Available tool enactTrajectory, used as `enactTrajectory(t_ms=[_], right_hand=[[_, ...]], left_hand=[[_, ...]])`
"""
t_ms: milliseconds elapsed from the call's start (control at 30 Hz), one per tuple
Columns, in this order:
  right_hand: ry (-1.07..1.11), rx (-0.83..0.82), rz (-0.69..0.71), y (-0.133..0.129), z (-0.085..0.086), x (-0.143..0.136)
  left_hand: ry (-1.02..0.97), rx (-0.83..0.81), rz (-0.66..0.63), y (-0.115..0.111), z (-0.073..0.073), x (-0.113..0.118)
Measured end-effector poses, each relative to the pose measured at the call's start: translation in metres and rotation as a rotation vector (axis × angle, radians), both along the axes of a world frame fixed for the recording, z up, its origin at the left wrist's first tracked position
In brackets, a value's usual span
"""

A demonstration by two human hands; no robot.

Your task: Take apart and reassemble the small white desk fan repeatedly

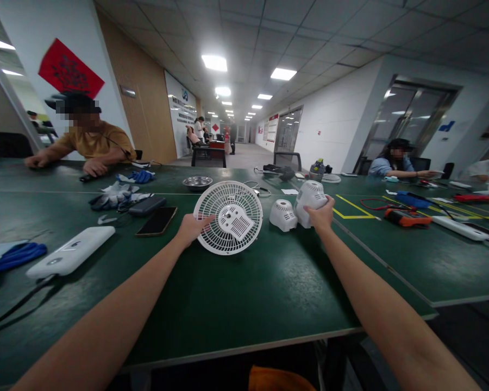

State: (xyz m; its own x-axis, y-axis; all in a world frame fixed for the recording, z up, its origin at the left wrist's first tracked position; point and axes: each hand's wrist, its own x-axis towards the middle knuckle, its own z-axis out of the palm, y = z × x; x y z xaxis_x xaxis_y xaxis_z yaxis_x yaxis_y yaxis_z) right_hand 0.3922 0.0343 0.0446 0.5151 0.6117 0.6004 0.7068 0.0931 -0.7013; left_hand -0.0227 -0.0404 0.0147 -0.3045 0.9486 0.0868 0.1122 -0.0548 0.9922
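Observation:
A round white fan grille [206, 202] with a slotted centre plate [238, 224] is tilted up above the table. My left hand [192, 229] grips it by its left edge, thumb over the ribs. My right hand [321, 214] is closed around a white vented plastic fan housing [308, 200]; some of its fingers are hidden behind it. Just left of that housing stands a smaller white vented housing [283, 215] on the green table [244, 304].
Left of me lie a phone [157, 221], a dark case [147, 206], gloves [116, 194] and a white power bank [72, 252]. A metal bowl [197, 182] sits behind the grille. An orange multimeter [407, 217] lies right. Two people [93, 138] [395, 163] sit across the table.

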Motion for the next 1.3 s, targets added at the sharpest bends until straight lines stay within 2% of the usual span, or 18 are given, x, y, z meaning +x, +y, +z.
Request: enactTrajectory(t_ms=[67,167,500,600,700,833,900,967,1133,1300], right_hand=[[0.102,-0.13,0.079,0.01,-0.012,0.009],[0.167,-0.228,0.133,0.02,-0.024,0.016],[0.133,-0.222,0.078,0.02,-0.028,0.012],[0.156,-0.18,0.02,0.016,-0.025,0.008],[0.158,-0.079,-0.013,0.012,-0.013,0.003],[0.073,0.081,0.04,0.003,0.007,-0.015],[0.021,0.108,0.076,-0.002,0.013,-0.028],[-0.027,0.078,0.104,-0.007,0.014,-0.041],[-0.093,-0.147,0.14,-0.014,0.003,-0.064],[-0.099,-0.143,0.129,-0.011,0.001,-0.055]], left_hand=[[0.001,-0.011,0.011,0.001,0.0,0.0],[-0.012,-0.033,-0.018,0.001,0.0,-0.001],[0.003,-0.005,-0.029,0.011,-0.012,-0.01],[-0.016,0.004,-0.023,0.009,-0.01,-0.008],[-0.034,0.002,-0.027,0.006,-0.006,-0.006],[0.005,-0.023,-0.024,0.007,-0.005,-0.006],[0.018,-0.038,-0.009,0.008,-0.007,-0.006],[0.014,-0.031,-0.002,0.009,-0.008,-0.007],[0.031,-0.013,-0.015,0.007,-0.006,-0.008],[0.031,-0.026,-0.01,0.005,-0.003,-0.005]])
